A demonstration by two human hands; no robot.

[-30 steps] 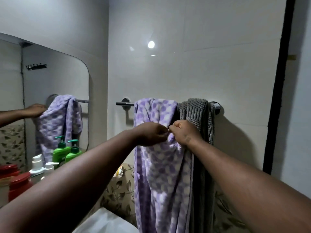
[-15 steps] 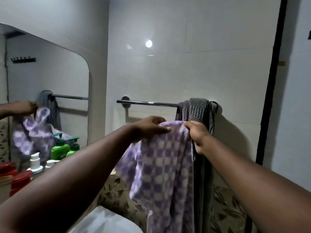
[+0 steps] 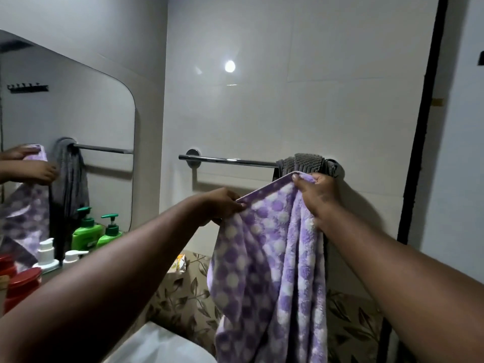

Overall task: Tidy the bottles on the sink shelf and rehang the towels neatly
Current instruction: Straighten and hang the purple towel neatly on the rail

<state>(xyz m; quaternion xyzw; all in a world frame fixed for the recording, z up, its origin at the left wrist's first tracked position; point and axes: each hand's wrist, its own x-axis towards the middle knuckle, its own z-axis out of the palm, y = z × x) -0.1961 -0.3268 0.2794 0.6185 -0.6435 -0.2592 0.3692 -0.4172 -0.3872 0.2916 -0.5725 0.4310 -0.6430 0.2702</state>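
A purple and white checked towel [image 3: 269,271] hangs off the rail, held up in front of the wall. My left hand [image 3: 222,203] pinches its top edge at the left, and my right hand [image 3: 318,193] grips the top edge at the right, just below the chrome towel rail [image 3: 230,161]. A grey ribbed towel [image 3: 306,162] stays bunched over the rail's right end, behind my right hand. On the shelf at the left stand a green pump bottle [image 3: 108,233], a white pump bottle [image 3: 72,256] and a red-lidded jar [image 3: 22,286].
A mirror [image 3: 86,121] on the left wall reflects the towels and bottles. A white basin [image 3: 157,344] lies below, with leaf-patterned tiles [image 3: 183,297] behind it. A small yellow packet [image 3: 179,263] sits on the ledge. A dark door frame [image 3: 421,142] runs down the right.
The purple towel came off the rail and now hangs from my hands. My hands moved apart, spreading its top edge; the right hand rose toward the rail's right end.
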